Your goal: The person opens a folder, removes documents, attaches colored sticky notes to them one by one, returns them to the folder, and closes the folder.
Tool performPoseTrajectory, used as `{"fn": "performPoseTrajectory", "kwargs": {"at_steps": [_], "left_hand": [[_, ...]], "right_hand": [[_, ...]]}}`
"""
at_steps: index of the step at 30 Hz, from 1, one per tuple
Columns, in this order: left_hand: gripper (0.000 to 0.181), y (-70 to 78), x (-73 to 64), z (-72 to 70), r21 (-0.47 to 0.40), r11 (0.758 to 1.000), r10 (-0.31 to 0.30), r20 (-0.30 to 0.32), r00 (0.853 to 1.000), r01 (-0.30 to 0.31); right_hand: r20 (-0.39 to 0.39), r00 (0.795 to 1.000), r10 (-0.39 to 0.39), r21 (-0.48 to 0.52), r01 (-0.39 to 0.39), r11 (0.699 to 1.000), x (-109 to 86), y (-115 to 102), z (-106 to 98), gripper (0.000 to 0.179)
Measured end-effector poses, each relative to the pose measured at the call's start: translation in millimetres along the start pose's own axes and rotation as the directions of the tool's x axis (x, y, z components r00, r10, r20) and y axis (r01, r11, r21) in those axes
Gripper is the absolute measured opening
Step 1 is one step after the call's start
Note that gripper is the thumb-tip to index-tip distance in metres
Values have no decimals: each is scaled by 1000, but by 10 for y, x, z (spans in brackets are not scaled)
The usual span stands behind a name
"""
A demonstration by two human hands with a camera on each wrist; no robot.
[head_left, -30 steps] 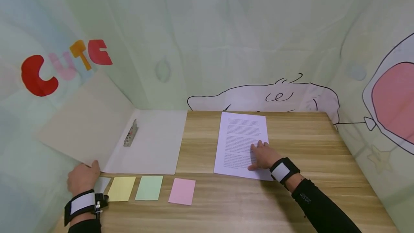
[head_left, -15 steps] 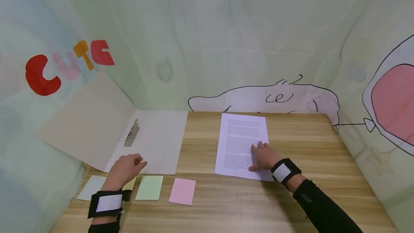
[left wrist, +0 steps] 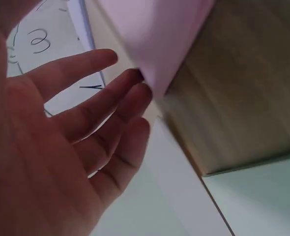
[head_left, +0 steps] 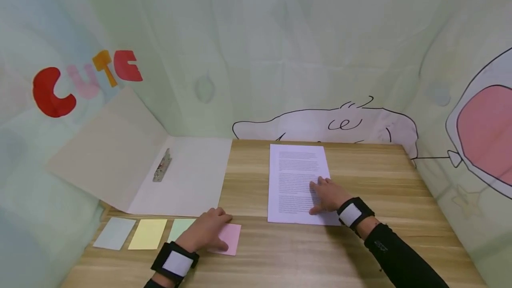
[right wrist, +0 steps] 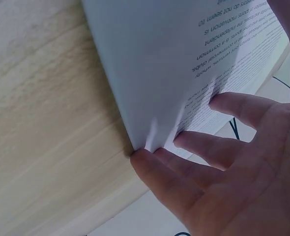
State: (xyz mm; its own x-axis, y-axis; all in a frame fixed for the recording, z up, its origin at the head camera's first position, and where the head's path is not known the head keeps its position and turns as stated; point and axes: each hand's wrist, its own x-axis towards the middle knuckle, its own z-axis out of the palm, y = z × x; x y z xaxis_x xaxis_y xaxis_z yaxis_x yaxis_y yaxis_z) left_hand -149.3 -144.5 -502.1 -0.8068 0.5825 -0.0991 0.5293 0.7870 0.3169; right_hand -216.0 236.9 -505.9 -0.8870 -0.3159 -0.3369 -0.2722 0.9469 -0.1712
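My left hand [head_left: 206,230] hovers at the pink sticky note [head_left: 230,237], covering its left part and some of the green sticky note [head_left: 181,227]. Seen from the left wrist, its fingers [left wrist: 93,110] are spread and loosely bent, with the tips right by the pink note [left wrist: 157,39]. Fingertips of my right hand [head_left: 330,197] rest on the right side of the printed paper [head_left: 296,181]. In the right wrist view those fingers [right wrist: 204,147] reach along the paper's edge, nothing gripped. An open folder [head_left: 196,177] with a metal clip [head_left: 162,166] lies at left.
The folder's cover [head_left: 112,154] leans up against the left wall cloth. Grey [head_left: 114,233] and yellow [head_left: 148,234] sticky notes lie in a row before the folder. A printed cloth [head_left: 256,57] encloses the wooden table [head_left: 372,177] at the back and sides.
My left hand has left the folder cover and moved right, past the grey and yellow notes, to the pink one. The printed paper has turned slightly and slid a little nearer under my right hand.
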Motion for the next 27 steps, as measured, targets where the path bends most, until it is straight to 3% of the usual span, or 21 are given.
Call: {"fn": "performPoseTrajectory", "kwargs": {"at_steps": [6,12,16,19,23,27], "left_hand": [[60,26,-10,73,45,999,-11,-36,999,13],[54,12,20,84,32,999,-16,-53,998,18],[40,34,46,91,-86,996,-5,-45,999,1],[25,77,96,77,-223,974,32,-32,999,-38],[10,150,244,-14,-334,936,96,-59,994,-111],[13,277,460,-161,-391,907,125,-108,986,-158]], "right_hand": [[7,1000,5,-8,-5,1000,1,-6,17,93],[-4,1000,-6,7,6,1000,4,-4,5,93],[-21,1000,-16,27,16,999,-16,3,28,91],[-33,999,-28,58,30,998,-51,-12,36,83],[-71,996,-57,92,64,994,-82,-64,42,67],[-86,994,-72,159,85,984,-97,-134,10,59]]}}
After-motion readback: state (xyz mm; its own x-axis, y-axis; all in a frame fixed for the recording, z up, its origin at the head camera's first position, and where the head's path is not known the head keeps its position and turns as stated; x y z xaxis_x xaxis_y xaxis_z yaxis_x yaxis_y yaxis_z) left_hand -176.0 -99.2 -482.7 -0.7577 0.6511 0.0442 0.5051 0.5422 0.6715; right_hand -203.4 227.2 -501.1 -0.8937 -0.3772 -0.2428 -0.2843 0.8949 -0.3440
